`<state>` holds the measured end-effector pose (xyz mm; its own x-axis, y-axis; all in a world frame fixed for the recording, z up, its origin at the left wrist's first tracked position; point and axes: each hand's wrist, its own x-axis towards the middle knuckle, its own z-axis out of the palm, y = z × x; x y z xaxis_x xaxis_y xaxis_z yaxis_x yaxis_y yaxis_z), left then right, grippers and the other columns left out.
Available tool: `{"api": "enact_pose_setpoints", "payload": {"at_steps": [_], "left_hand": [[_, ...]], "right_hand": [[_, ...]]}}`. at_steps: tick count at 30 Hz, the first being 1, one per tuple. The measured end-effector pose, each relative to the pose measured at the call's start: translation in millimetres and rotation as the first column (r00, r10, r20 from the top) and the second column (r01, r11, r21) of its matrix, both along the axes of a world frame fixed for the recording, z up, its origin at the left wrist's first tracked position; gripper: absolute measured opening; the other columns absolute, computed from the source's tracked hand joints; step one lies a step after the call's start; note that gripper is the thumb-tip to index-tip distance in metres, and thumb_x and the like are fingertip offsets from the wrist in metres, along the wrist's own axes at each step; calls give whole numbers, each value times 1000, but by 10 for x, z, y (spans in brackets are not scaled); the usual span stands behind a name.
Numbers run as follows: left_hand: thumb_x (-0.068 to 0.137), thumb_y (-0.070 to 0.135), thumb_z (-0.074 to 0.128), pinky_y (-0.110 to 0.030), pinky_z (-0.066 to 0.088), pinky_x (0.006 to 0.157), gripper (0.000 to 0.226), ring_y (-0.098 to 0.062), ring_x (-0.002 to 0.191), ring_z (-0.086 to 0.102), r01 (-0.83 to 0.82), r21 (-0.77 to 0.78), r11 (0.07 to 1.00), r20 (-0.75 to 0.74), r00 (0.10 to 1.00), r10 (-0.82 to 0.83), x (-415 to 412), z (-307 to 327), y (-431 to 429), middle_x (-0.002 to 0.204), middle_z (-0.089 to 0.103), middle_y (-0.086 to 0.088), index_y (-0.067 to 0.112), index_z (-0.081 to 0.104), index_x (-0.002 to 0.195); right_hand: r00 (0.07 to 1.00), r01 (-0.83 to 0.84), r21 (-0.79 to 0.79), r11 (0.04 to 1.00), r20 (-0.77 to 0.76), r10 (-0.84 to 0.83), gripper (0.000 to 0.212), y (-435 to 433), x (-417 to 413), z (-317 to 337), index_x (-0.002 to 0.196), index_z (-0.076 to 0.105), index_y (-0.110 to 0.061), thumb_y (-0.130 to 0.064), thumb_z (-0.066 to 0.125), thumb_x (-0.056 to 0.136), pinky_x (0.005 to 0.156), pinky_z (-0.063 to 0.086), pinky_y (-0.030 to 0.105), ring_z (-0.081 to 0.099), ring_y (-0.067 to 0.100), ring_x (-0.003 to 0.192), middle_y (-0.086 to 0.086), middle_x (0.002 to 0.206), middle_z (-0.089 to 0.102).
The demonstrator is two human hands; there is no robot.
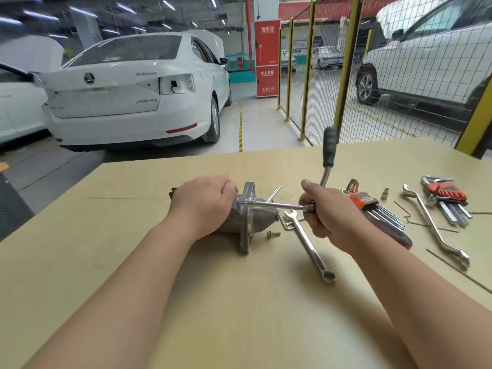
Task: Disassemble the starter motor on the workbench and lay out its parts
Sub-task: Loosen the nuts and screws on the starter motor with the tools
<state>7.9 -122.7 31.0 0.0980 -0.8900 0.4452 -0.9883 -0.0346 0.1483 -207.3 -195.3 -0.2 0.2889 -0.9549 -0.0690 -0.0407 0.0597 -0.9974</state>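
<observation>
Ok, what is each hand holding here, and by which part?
The left hand grips the starter motor around its body. The right hand holds the socket wrench at its head, where the shaft reaching the motor meets the handle.

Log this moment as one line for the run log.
left hand: holds starter motor on workbench | right hand: grips socket wrench, tip at motor flange | loose bolt: beside flange

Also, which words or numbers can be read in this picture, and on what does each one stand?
"消火栓": top of the red cabinet.
"灭火器箱", likely: its lower door, blurred.
"119": its foot; the signs before it are blurred.
Letters on the white car: too blurred to read.
Hex key holders: nothing readable.
</observation>
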Motion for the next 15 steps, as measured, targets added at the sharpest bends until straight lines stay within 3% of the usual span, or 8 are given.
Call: {"api": "enact_pose_setpoints", "payload": {"at_steps": [6,10,15], "left_hand": [[88,38,18,-30,32,63,49,-19,83,54,69,-93,993,-42,996,-73,26,-53,2,87,63,5,21,64,90],[87,34,21,-28,31,68,47,-15,88,53,97,-142,985,-68,992,-107,34,-83,66,93,64,7,21,66,95],[84,30,27,-26,30,73,43,-14,95,52,100,-160,982,-110,987,-118,41,-124,198,98,64,8,21,66,98]], "right_hand": [[999,-10,89,996,53,6,44,13,46,61,70,52,-11,-48,45,93,34,22,21,27,13,30,4,43,41],[999,-9,20,1000,-53,10,46,72,103,107,71,55,-11,-49,44,93,36,24,22,31,13,31,3,42,44],[999,28,-18,999,-33,-28,47,121,66,193,68,55,-8,-46,45,93,35,22,19,28,13,30,3,40,42]]}}
